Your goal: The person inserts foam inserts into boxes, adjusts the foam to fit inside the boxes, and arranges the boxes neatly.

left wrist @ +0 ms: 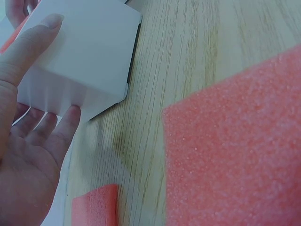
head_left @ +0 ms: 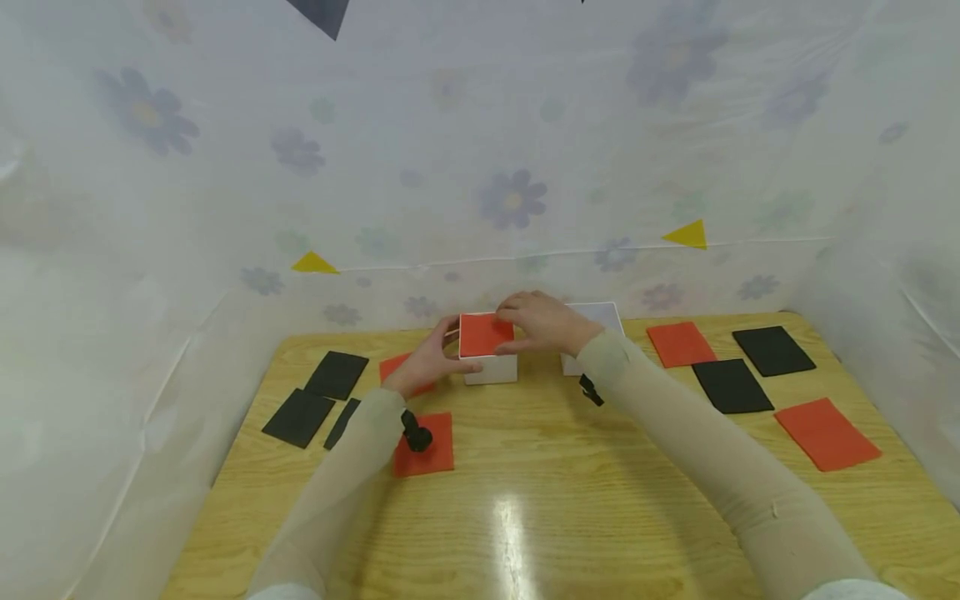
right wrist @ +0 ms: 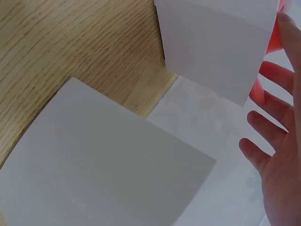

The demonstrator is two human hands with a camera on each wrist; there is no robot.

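Nearby, red foam sheets (head_left: 827, 432) and black foam sheets (head_left: 731, 386) lie on the table (head_left: 570, 500).

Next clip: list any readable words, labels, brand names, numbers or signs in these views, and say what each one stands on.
None: no view shows any writing.
The white cardboard box is blank on the sides in view, as is the second white box.
The red foam sheet on the box, under the right hand, is plain.
The left hand covers no print that shows.
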